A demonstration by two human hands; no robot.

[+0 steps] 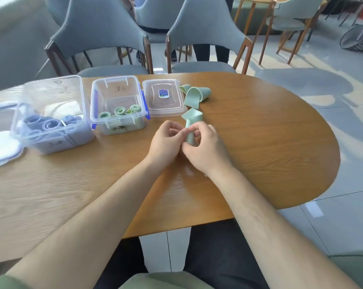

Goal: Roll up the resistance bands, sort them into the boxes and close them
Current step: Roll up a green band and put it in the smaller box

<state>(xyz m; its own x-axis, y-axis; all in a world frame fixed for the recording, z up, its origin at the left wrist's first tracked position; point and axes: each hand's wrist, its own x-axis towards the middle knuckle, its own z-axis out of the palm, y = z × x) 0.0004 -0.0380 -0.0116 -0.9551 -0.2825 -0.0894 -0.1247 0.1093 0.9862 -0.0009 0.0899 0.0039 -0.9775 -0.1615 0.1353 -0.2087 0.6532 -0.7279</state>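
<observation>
Green band: pinched btw both hands, just above table centre; free tail loops up twd the clear lid.
L hand: fingers curled, nipping the band's near end.
R hand: thumb + fingers curled round the band, gripping it.
Other green band: loose, unrolled, beside lid's right edge; looks separate, can't be sure.
Green box: open, approx 3 green rolls inside.
Blue box: open, several blue rolls inside; its lid lies far left.
Done: blue lot prob. all sorted, no loose blue seen; green partly.
Left: finish this roll, box it, roll the last one, snap both lids on. Well past halfway, I'd say.
</observation>
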